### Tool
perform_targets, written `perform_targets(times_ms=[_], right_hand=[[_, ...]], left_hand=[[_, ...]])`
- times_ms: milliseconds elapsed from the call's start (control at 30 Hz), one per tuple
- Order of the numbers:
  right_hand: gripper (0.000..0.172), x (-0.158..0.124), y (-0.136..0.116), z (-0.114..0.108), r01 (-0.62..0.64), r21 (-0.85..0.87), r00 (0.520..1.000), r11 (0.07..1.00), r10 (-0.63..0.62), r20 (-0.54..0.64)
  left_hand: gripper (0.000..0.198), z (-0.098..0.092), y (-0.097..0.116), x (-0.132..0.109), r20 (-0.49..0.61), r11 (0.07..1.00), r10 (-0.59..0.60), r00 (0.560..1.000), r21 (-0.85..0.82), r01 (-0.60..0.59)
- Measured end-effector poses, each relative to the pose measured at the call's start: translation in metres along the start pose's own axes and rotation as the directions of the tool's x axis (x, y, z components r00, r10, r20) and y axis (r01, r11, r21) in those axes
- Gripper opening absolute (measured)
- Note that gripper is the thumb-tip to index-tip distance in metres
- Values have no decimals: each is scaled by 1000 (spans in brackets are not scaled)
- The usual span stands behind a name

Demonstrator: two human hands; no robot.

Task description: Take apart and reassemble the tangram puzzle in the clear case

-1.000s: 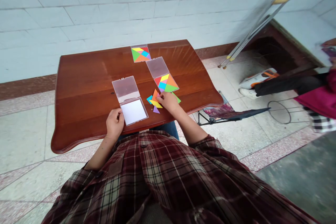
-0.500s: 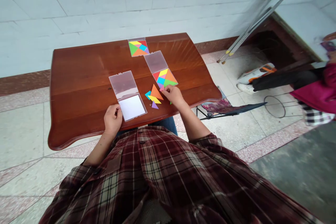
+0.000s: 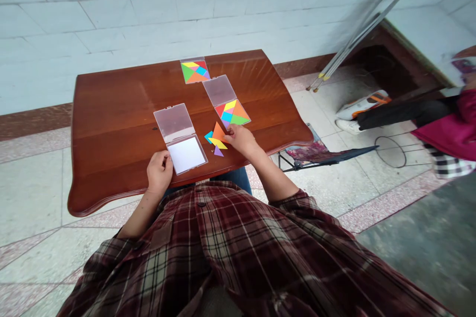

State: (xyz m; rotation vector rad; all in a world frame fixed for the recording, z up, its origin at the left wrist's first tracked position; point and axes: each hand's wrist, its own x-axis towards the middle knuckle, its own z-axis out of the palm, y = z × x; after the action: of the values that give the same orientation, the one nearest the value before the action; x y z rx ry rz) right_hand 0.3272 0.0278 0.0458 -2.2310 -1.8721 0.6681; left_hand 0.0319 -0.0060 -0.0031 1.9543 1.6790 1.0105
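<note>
An open clear plastic case point(image 3: 174, 124) lies near the table's front edge, with a white sheet point(image 3: 186, 154) in its lower half. My left hand point(image 3: 159, 171) is closed at that case's left edge, thumb and fingers against it. To the right is a loose pile of tangram pieces: an orange triangle point(image 3: 216, 132), a yellow parallelogram point(image 3: 218, 144), a purple triangle point(image 3: 217, 151) and a blue piece point(image 3: 208, 136). My right hand point(image 3: 241, 139) pinches at the orange triangle's right corner; the fingertips hide that corner.
A second open case with a filled tangram point(image 3: 233, 113) lies just beyond my right hand. Another filled tangram case point(image 3: 195, 71) is at the far edge of the wooden table point(image 3: 111, 133). A folding chair point(image 3: 316, 153), crutches point(image 3: 345, 49) and a seated person's leg point(image 3: 390, 114) are to the right.
My right hand has moved slightly left and down, from beside the second case onto the orange triangle. My left hand stays at the case's edge. The view has shifted slightly.
</note>
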Motion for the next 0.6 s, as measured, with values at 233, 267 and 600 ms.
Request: perform_targets(times_ms=[233,267,600], right_hand=[[45,3,-20,10,29,-116,999,993,-24,44],[43,4,-20,11,28,-117,999,993,-22,46],[35,9,-14,14,66,-126,997,990,-61,49]], left_hand=[[12,1,-3,-1,1,1000,2,1000,17,-2],[12,2,-3,-1,1,1000,3,1000,14,-3],[12,0,-2,-1,1,1000,23,1000,14,-23]])
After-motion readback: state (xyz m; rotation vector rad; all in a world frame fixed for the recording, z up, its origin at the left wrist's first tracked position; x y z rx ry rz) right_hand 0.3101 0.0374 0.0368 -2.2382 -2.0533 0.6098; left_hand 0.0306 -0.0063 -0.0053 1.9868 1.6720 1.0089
